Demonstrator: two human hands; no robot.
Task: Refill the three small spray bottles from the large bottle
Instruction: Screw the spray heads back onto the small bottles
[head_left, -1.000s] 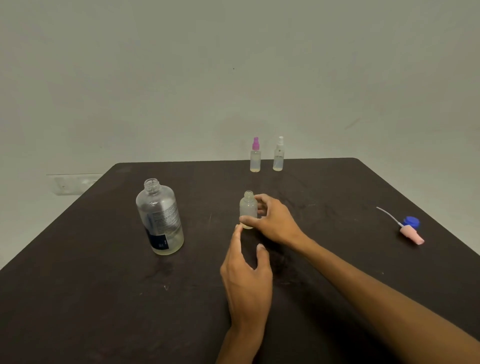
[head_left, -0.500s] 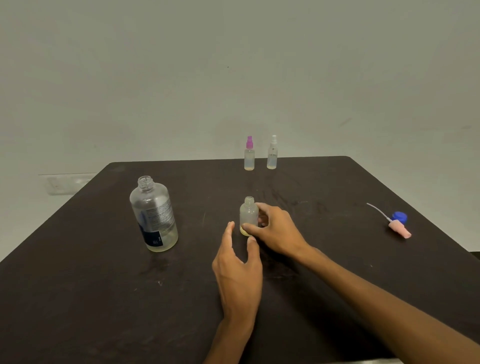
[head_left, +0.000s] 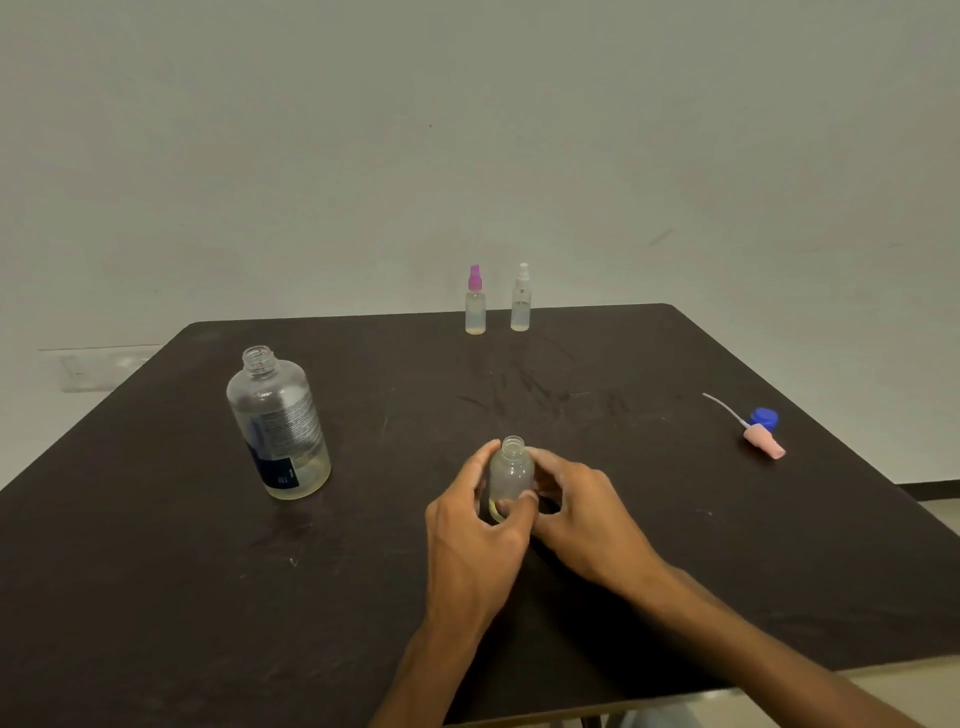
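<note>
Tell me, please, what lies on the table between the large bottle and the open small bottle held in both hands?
Nothing: in the head view, only bare dark table separates the large bottle from the small bottle.

An open small bottle (head_left: 511, 475) stands upright near the middle of a dark table (head_left: 156, 597), a little yellowish liquid at its base; the left hand (head_left: 480, 540) wraps it from the left, the right hand (head_left: 582, 512) from the right, fingers of both touching its sides; a large clear bottle (head_left: 278, 426), uncapped and nearly empty, stands well to the left; two capped spray bottles, one pink-topped (head_left: 475, 304) and one white-topped (head_left: 521, 300), stand side by side at the far edge; a pink spray head (head_left: 763, 440) with its tube lies just beside a blue cap (head_left: 764, 417) at the right.
</note>
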